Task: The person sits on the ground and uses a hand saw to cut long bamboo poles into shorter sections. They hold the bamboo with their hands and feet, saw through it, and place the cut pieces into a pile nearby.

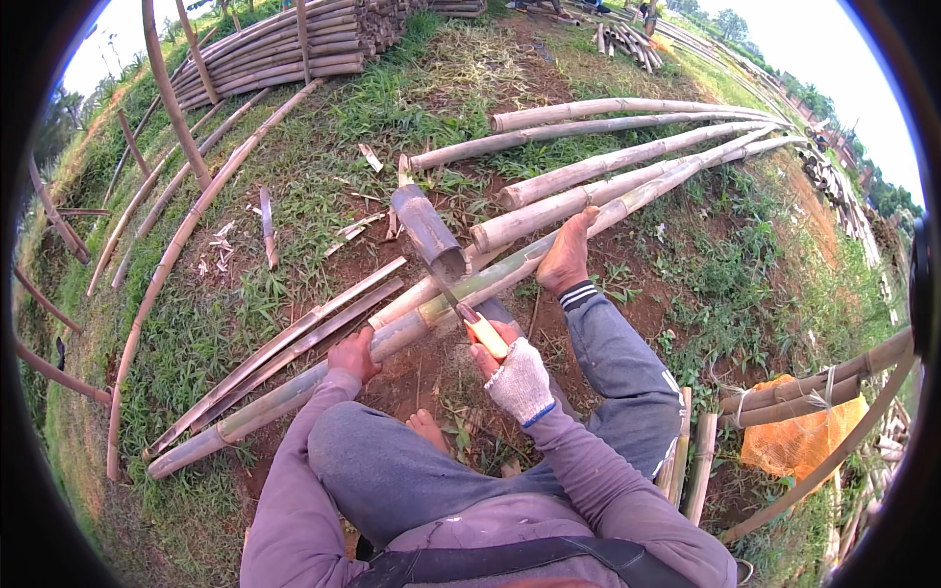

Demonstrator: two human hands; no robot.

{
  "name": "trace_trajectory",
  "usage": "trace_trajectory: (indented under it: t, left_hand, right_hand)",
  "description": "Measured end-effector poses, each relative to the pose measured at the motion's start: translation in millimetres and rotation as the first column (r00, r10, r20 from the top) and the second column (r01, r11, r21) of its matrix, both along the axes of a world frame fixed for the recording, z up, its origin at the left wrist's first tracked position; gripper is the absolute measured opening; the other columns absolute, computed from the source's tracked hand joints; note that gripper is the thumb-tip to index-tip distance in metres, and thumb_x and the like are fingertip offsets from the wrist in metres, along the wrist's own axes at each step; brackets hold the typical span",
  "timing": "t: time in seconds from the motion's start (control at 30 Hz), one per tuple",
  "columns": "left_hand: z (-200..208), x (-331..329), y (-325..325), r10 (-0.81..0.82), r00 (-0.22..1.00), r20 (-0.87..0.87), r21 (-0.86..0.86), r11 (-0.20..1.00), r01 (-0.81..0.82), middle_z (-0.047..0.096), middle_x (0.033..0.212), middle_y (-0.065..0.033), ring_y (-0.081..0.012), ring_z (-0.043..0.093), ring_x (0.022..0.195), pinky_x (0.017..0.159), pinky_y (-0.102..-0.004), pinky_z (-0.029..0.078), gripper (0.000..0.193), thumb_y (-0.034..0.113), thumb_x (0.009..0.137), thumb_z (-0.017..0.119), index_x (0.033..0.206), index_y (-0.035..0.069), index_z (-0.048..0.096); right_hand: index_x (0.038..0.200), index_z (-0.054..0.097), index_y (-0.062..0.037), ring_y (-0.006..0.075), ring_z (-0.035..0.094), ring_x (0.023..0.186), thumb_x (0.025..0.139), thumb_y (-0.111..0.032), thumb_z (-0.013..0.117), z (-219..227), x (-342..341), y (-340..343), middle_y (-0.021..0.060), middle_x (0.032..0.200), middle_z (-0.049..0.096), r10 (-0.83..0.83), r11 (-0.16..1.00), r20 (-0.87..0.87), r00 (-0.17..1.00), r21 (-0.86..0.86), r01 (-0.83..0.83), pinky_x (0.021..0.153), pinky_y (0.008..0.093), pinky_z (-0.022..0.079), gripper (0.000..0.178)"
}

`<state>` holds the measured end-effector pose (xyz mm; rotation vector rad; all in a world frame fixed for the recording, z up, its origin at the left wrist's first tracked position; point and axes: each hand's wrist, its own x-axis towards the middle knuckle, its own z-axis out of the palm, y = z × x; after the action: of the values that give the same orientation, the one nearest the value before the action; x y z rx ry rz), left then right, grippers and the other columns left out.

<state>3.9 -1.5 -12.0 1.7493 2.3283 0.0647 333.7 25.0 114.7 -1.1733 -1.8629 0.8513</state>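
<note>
Find rough ground [706,294] throughout, grass mixed with reddish bare soil, under open sky. At far left, note leaning stakes [174,98] and a long bent rail [162,274], curving from lower left up toward a pole stack [270,49]. Right of the rail, find a grassy strip bearing pale shavings [221,240] and one loose slat [268,227]; allows sideways room, bounded by the rail on one side and split strips [279,345] on the other.

Next, find the left hand [355,355] bare, curled over the green pole [495,277], thumb uppermost; cannot see the underside of the grip. Locate the green pole across the middle, slanting from lower left to upper right, just beyond both knees. At centre, find a rounded grey piece [423,225]; cannot tell where the blade of the knife [487,336] ends against it. Find the right hand [518,377], in a white knitted glove with bare fingertips, closed round the orange handle, blade directed away over the pole.

Further right, note a bare foot [567,257] set against the green pole, and pale poles [588,174] fanned beyond, with staggered cut ends narrowing the room there. At far right, find grass between the bent knee and a tied bamboo frame [818,387], with orange netting [804,441] hanging beneath.
</note>
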Motion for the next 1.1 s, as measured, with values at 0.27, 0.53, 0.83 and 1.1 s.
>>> trace_trajectory:
  t: [0.27,0.53,0.83,1.1]
  left_hand:
    - [-1,-8,3,-0.011,0.999,0.042,-0.079,0.997,0.014,0.073,0.125,-0.0160,-0.0405,0.071,0.119,0.099,-0.0532,0.058,0.066,0.036,0.079,0.090,0.132,0.017,0.055]
    - [1,-8,-1,0.009,1.000,0.013,-0.052,0.999,-0.008,0.073,0.123,-0.0157,-0.0398,0.072,0.118,0.098,-0.0527,0.058,0.064,0.036,0.079,0.090,0.130,0.016,0.056]
    - [1,-12,-1,0.013,1.000,0.028,-0.135,0.991,-0.009,0.074,0.126,-0.0159,-0.0400,0.072,0.118,0.098,-0.0530,0.058,0.063,0.036,0.081,0.088,0.132,0.017,0.056]
    - [10,0,12,0.018,0.999,0.032,-0.172,0.985,-0.012,0.074,0.128,-0.0160,-0.0405,0.071,0.119,0.098,-0.0535,0.058,0.067,0.036,0.080,0.089,0.133,0.017,0.054]
  right_hand:
    - [0.143,0.060,0.0023,0.0309,0.076,0.104,0.102,-0.015,0.074,-6,51,-62,0.0204,0.119,0.075,0.040,0.999,-0.077,0.996,0.027,-0.038,0.091,0.0382,0.058,0.046]
    - [0.139,0.063,0.0037,0.0297,0.076,0.101,0.102,-0.017,0.075,-23,12,-24,0.0210,0.115,0.076,0.047,0.998,-0.087,0.995,0.043,-0.043,0.087,0.0389,0.058,0.044]
    - [0.147,0.056,0.0051,0.0297,0.073,0.117,0.103,-0.013,0.070,-27,100,-96,0.0221,0.136,0.070,0.096,0.995,-0.049,0.994,-0.027,-0.098,0.102,0.0391,0.057,0.050]
    - [0.135,0.066,0.0023,0.0398,0.076,0.095,0.102,-0.021,0.075,-31,-4,13,0.0264,0.111,0.076,0.010,0.990,0.021,1.000,0.141,-0.013,0.083,0.0421,0.059,0.041]
